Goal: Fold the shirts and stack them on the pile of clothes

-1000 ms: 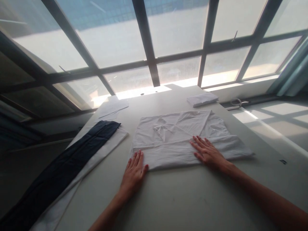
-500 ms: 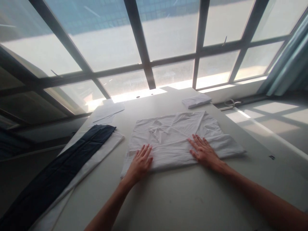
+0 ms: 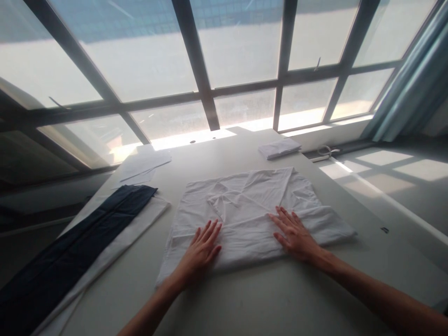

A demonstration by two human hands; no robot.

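Observation:
A white garment (image 3: 245, 200), folded into a wide wrinkled rectangle, lies on the white table (image 3: 217, 161). Its near edge is folded over in a long band, and a knotted-looking bunch of cloth shows near its middle left. My left hand (image 3: 203, 247) rests flat on the left part of this band, fingers stretched out. On the right part of the band lies my right hand (image 3: 293, 233), palm down with its fingers spread. Neither hand grips the cloth.
Long dark navy cloth (image 3: 87, 242) lies over white cloth (image 3: 122, 247) on the left. White papers (image 3: 147, 163) sit at the back left, and a small folded white cloth (image 3: 280, 148) at the back right. Windows stand behind the table; a cable (image 3: 325, 151) lies beyond its right edge.
The whole view has shifted slightly, so the table contents appear further left and the garment lower. Both hands stay flat on the garment's near band; the garment looks about the same.

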